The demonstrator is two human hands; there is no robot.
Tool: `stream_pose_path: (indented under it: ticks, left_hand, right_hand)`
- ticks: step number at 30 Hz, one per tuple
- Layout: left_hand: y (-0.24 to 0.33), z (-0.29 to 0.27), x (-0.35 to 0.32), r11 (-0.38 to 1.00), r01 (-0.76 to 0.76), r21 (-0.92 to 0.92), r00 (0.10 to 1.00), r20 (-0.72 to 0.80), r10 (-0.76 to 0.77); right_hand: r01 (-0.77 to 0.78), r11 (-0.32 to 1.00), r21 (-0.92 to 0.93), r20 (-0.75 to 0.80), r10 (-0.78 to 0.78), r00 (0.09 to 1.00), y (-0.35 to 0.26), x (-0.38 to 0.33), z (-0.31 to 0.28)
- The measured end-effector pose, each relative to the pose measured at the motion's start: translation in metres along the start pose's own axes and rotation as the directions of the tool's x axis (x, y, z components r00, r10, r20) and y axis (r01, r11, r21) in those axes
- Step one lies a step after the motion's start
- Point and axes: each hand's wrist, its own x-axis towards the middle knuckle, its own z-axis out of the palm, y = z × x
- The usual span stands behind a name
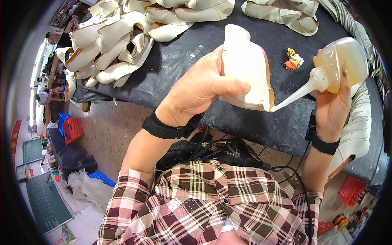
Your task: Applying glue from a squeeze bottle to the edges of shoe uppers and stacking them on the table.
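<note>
My left hand (200, 87) grips a cream-white shoe upper (245, 69) and holds it above the edge of the dark table (183, 61). My right hand (332, 104) is wrapped around a translucent yellowish squeeze bottle (345, 61). Its long white nozzle (292, 98) points left and touches the lower edge of the shoe upper, where a tan lining shows. Both wrists wear black bands.
Piles of cream shoe uppers (110, 49) lie at the table's far left, with more uppers (286, 12) at the back right. A small crumpled coloured scrap (293, 60) lies on the table. Red crates (72, 128) stand on the floor at left.
</note>
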Motion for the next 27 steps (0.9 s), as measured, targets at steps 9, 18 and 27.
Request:
stream_pose_path:
  ticks: [9,18,27]
  left_hand:
    - [0.004,0.001,0.005,0.999,0.004,-0.044,1.000,0.001,-0.004]
    - [0.006,-0.002,0.001,0.999,0.031,-0.014,0.999,0.027,-0.031]
    - [-0.001,-0.002,0.000,1.000,0.018,-0.017,1.000,-0.021,-0.018]
  right_hand:
    - [-0.039,0.998,0.049,-0.026,0.040,0.999,0.004,0.000,-0.004]
    - [-0.034,0.998,0.046,-0.017,0.035,0.999,0.005,-0.005,0.004]
    - [-0.026,1.000,0.018,-0.018,0.026,1.000,0.013,-0.007,0.004]
